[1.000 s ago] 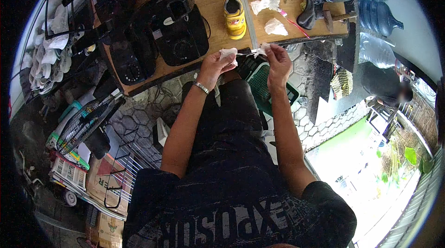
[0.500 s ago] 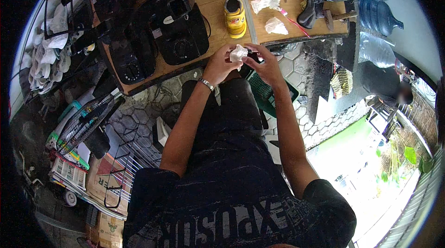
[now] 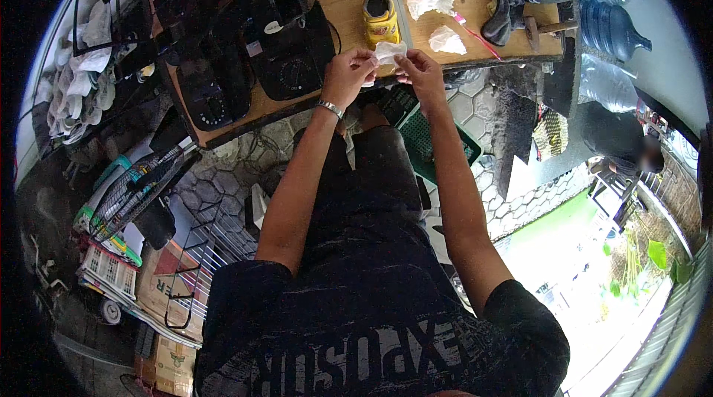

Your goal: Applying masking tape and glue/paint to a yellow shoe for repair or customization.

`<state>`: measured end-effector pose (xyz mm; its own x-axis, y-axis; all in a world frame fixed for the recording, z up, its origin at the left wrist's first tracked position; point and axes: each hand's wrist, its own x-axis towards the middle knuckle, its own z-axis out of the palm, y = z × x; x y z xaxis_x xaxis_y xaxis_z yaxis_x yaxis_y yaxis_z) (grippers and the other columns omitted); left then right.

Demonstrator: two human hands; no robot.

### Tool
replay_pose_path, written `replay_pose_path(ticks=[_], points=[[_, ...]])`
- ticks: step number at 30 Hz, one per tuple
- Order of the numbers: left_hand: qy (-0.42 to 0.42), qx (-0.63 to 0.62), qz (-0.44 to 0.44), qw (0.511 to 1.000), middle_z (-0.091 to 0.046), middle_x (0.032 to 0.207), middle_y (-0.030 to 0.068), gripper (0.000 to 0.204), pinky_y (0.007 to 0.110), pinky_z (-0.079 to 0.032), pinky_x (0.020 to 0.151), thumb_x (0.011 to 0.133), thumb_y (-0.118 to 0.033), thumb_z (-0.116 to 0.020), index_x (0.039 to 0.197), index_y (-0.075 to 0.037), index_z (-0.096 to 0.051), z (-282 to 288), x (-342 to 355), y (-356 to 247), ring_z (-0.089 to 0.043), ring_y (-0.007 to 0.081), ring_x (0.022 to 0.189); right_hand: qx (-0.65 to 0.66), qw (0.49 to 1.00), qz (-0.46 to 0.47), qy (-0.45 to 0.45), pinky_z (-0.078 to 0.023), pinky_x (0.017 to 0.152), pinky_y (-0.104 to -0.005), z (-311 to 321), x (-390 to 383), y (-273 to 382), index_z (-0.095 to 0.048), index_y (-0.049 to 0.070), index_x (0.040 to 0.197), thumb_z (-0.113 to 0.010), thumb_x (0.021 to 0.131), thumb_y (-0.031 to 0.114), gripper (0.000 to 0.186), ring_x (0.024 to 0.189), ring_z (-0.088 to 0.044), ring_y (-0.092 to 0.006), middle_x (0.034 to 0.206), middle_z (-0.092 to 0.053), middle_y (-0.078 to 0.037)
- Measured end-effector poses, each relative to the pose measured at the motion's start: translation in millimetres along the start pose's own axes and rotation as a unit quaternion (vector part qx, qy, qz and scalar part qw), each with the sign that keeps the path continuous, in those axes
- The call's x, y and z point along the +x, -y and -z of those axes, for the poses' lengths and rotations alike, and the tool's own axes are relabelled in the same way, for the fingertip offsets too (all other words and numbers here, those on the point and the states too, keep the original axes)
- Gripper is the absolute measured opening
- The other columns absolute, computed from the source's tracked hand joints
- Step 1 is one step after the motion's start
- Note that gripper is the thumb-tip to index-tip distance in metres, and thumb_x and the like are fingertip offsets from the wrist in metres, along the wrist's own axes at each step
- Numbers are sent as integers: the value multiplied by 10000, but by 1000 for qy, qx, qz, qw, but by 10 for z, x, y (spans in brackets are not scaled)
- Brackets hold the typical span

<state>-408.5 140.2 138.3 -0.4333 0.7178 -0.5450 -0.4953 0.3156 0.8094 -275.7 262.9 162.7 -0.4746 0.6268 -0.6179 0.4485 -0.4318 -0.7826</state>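
A crumpled piece of thin white paper (image 3: 389, 51) is stretched between my two hands, just over the near edge of the wooden table. My left hand (image 3: 347, 77), with a metal watch on its wrist, pinches one side of it. The other side is pinched by my right hand (image 3: 422, 74). Right behind the paper stands a small yellow shoe (image 3: 382, 25), its toe toward me and partly covered by the paper. To its right lie two more crumpled white papers (image 3: 447, 40) and a thin red strip (image 3: 483, 42).
Black machines with dials (image 3: 290, 63) cover the table's left part. On the right are a hammer (image 3: 546, 29), a dark boot-like object (image 3: 501, 18) and blue water bottles (image 3: 613, 25). Below the table edge sits a green crate (image 3: 438, 146). A fan (image 3: 141, 181) stands at left.
Both hands have moved forward toward the table and the shoe. The paper, bunched up before, is now spread wider between them.
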Motion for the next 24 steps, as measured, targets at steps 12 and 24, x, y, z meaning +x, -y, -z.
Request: replay_pose_path(ticks=[12, 24], points=[[-62, -11, 50, 997, -662, 851, 103, 162, 317, -601, 671, 890, -101, -619, 980, 31, -594, -13, 129, 118, -665, 170, 698, -62, 995, 54, -60, -491, 557, -240, -141, 255, -115, -658, 8, 928, -718, 859, 241, 250, 629, -595, -85, 713, -641, -23], [-117, 64, 42, 990, -665, 861, 122, 208, 318, -604, 572, 886, -148, -628, 956, 44, -585, -63, 319, 202, -673, 204, 659, -166, 972, 128, -106, -524, 687, -304, -182, 325, -137, -668, -10, 936, -738, 826, 241, 282, 741, -666, -163, 815, -700, -94]])
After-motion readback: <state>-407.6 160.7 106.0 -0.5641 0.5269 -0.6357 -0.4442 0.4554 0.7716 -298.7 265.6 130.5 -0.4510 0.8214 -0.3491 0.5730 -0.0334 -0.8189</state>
